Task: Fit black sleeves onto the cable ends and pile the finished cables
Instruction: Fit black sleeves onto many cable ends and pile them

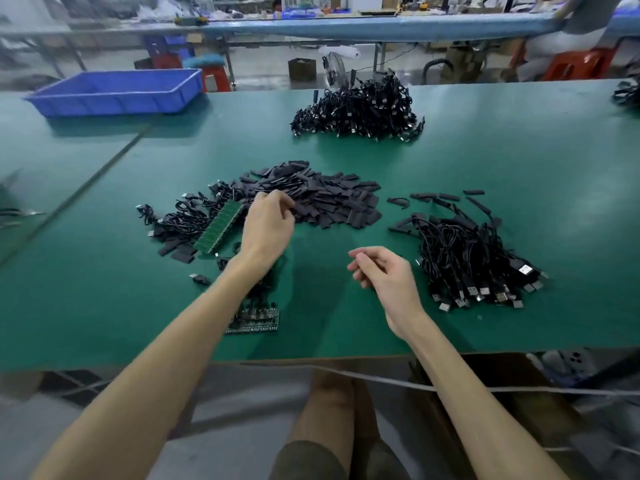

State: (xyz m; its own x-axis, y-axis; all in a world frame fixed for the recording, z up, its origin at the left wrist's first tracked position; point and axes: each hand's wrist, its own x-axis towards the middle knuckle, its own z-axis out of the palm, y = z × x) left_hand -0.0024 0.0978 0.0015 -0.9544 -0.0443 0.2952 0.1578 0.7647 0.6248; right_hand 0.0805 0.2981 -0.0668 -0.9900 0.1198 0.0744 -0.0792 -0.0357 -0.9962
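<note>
**Black sleeves** [325, 199]: loose heap of short flat pieces at mid-bench, lying at every angle, so there is no common long axis. A few strays lie to the right.

**Left hand** [268, 220]: at the heap's near-left edge, with the sleeves just ahead and to the right of it. Fingertips [285, 202] are bent and touch the outermost pieces. Whether one is already pinched cannot be told. This hand is plainly the nearer to the sleeves.

**Right hand** [384, 270]: above bare bench, well short of the heap, fingers loosely curled, nothing visibly held.

**Cable tangle, left** [183, 216]: beside the left hand, apparently the unsleeved stock.

**Cable pile, right** [464, 261]: plugs fanned toward the bench edge, likely the finished pile.

**Cable pile, far** [356, 109]: well apart.

**Green strip** [220, 226]: slanted across the left tangle.

**Circuit board** [254, 318]: under the left forearm.

**Blue tray** [114, 91]: far left corner.

**Bench** [519, 168]: green top.
</note>
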